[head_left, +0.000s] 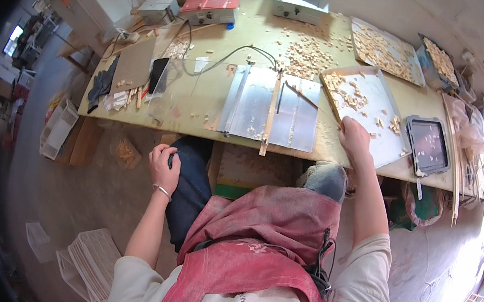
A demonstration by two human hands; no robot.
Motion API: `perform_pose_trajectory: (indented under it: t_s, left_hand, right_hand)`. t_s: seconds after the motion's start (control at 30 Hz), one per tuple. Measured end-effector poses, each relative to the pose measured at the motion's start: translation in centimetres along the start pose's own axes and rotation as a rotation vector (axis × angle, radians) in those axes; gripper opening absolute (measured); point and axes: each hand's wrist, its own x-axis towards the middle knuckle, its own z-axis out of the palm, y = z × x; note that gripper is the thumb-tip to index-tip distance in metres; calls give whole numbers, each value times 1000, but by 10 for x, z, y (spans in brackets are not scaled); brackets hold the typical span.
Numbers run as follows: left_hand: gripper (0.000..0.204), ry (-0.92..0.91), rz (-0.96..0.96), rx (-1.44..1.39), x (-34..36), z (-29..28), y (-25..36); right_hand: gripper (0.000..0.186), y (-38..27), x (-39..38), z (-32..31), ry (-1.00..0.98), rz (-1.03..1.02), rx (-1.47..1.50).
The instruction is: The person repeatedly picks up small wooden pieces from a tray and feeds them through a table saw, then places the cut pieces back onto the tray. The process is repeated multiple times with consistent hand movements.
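My right hand (354,140) is closed at the near left edge of a shallow white tray (386,100), its fingers wrapped over the rim. Small pale wooden pieces (352,97) lie scattered in that tray, mostly toward its far left part. My left hand (162,168) rests on my left knee, with its fingers laid over the dark trouser leg and a bracelet at the wrist. Between the two hands, on the table, sits a flat metal plate fixture (254,107) crossed by a wooden strip (272,109) and thin dark rods.
Loose wooden pieces (312,56) cover the table's far middle. Behind stand a second filled tray (387,48), a red-topped box (212,3) and a grey box (297,8). A black-rimmed tray (427,145) lies at right; a dark glove (101,86) and a phone (159,73) at left.
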Motion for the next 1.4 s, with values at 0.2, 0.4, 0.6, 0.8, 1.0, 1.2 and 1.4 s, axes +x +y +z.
perform_pose_trajectory:
  t_s: [0.2, 0.4, 0.6, 0.8, 1.0, 1.2, 1.4]
  left_hand:
    - [18, -11, 20, 8, -5, 5, -7]
    - [18, -76, 34, 12, 3, 10, 2]
    - [20, -115, 16, 60, 3, 4, 5]
    - [20, -160, 3, 55, 8, 0, 13]
    - [24, -214, -6, 64, 17, 3, 16]
    - [25, -240, -24, 95, 20, 2, 19]
    - [26, -249, -32, 102, 25, 8, 24]
  right_hand:
    - [18, -24, -1, 10, 9, 234, 181]
    - [17, 3, -37, 36, -59, 161, 356]
    - [15, 20, -51, 16, 133, 213, 314]
    - [29, 117, -48, 9, 279, 408, 192]
    - [26, 143, -25, 11, 199, 435, 159]
    - [16, 144, 3, 28, 52, 495, 132]
    - [24, 145, 33, 42, 270, 646, 160]
